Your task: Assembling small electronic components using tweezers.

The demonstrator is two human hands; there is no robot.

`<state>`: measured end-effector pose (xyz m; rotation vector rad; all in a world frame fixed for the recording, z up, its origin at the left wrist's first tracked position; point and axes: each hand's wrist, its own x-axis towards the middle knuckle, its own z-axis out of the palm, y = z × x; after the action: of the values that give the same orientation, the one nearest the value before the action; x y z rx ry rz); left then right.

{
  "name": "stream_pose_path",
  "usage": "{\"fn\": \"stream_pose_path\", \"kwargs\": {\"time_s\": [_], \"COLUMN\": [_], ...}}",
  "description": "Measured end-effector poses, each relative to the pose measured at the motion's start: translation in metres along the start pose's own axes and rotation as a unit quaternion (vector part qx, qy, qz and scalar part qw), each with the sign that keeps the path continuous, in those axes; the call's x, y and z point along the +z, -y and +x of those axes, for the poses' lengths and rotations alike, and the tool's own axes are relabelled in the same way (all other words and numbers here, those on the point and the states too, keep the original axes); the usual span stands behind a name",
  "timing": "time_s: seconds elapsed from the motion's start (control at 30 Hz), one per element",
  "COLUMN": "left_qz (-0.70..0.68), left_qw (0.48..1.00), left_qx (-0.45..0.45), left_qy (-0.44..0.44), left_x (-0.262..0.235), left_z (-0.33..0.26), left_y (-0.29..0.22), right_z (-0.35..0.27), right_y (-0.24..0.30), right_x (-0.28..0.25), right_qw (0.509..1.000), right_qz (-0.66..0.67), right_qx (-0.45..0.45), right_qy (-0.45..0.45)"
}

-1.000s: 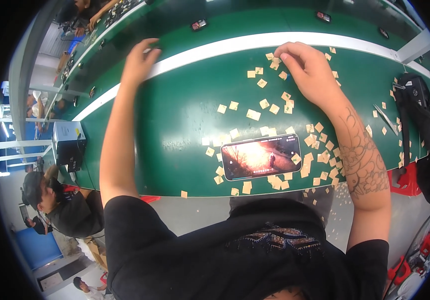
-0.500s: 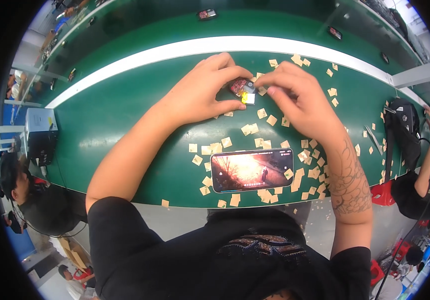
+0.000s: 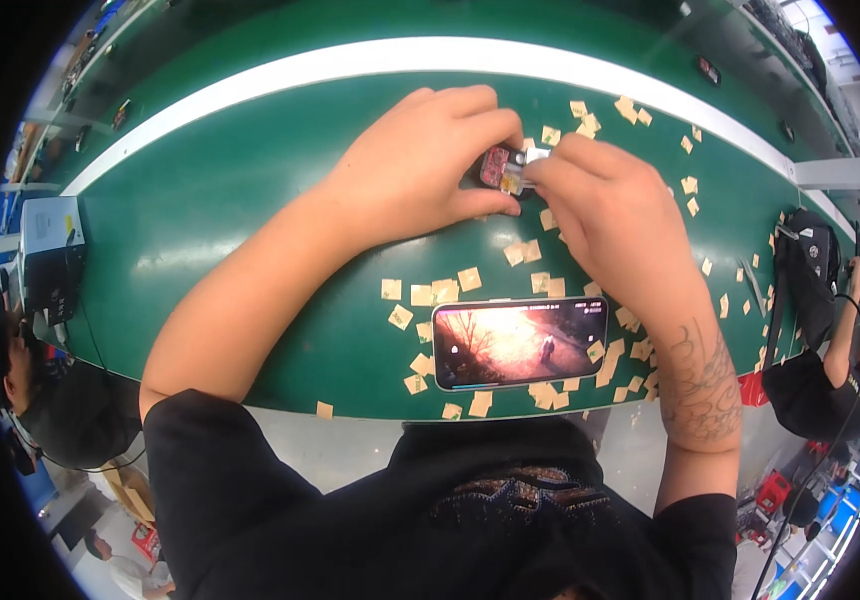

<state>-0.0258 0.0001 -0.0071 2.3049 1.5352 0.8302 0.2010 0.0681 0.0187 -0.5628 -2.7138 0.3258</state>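
**Ana:** Small dark part [image 3: 502, 168], the one with a pink face, sits pinched between both hands just beyond the phone [image 3: 520, 342], out toward the white stripe [image 3: 350, 62] of the green belt [image 3: 230, 200].

**Ben:** From the head view, how are the hands set on it?

**Ana:** The left hand [image 3: 415, 165] grasps it, thumb below and fingers curled over the top. The right hand [image 3: 610, 215] presses its fingertips against a small pale tab at the part's right edge. Whether that tab is a sticker or part of the piece, I cannot tell.

**Ben:** And how far along does it look?

**Ana:** Midway on this piece, I'd judge. It is lifted off the belt and both hands are busy at it, so it is neither finished nor set down.

**Ben:** What about the tan squares [image 3: 430, 292]?

**Ana:** Dozens lie loose around the phone: a cluster to its left, more along its near edge, a trail past its right end and up toward the stripe. They look like peeled backing bits, which would suggest many pieces already handled, but that is my reading.

**Ben:** Anything waiting?

**Ana:** A few dark items [image 3: 707, 70] lie far beyond the stripe, too small to identify. Another person [image 3: 810, 385] works well to the right of the phone.
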Motion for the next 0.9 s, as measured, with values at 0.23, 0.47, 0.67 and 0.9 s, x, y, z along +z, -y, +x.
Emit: {"fn": "stream_pose_path", "kwargs": {"time_s": [0.23, 0.47, 0.67, 0.9], "left_qz": [-0.001, 0.044, -0.039, -0.040], "left_qw": [1.000, 0.999, 0.999, 0.999], "left_qx": [0.004, -0.022, 0.004, 0.009], "left_qy": [0.004, 0.003, 0.015, 0.028], "left_x": [-0.002, -0.002, -0.011, -0.011], "left_z": [0.004, -0.002, -0.004, -0.003], "left_y": [-0.003, -0.007, -0.002, 0.001], "right_z": [0.003, -0.004, -0.010, -0.008], "right_y": [-0.009, -0.027, -0.054, -0.060], "right_x": [0.009, 0.011, 0.004, -0.006], "right_qw": [0.991, 0.947, 0.959, 0.968], "right_qz": [0.125, 0.295, 0.238, 0.143], "right_qx": [0.031, 0.107, 0.134, 0.207], "right_qy": [-0.028, -0.073, -0.070, -0.023]}}
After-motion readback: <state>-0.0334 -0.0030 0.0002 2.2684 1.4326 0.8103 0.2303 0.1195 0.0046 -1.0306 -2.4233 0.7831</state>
